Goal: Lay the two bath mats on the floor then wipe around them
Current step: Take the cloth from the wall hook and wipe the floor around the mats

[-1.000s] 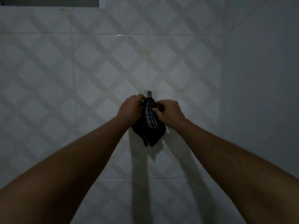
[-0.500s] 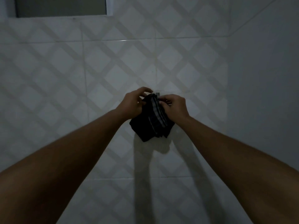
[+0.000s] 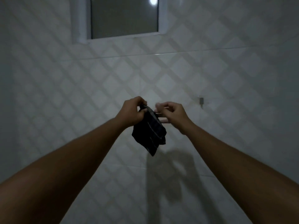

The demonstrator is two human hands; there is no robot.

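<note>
The tiled wall (image 3: 64, 94) fills the view beyond the fingers, patterned in pale diamonds, with bare tile open on every side of both hands. High above the fingers sits a window (image 3: 124, 16); its white frame's lower edge runs well clear of them. Below and to the right of the fingers, a broad shadow (image 3: 169, 175) of cloth and arms falls on the wall.

A dark cloth (image 3: 150, 133) with thin pale stripes hangs bunched from the left hand (image 3: 131, 112), its top edge caught in the grip and its lower corner dangling free in the air, touching nothing else. The left fingers (image 3: 139, 100) curl over that top edge, with the thumb pressing from below.

The right hand (image 3: 174, 113) is just beside the cloth's upper edge. Its fingers (image 3: 159, 108) are curled and blurred, so I cannot tell whether they pinch the cloth.

A small metal hook (image 3: 201, 101) sits on the wall to the right of the right fingers, apart from them and bare.
</note>
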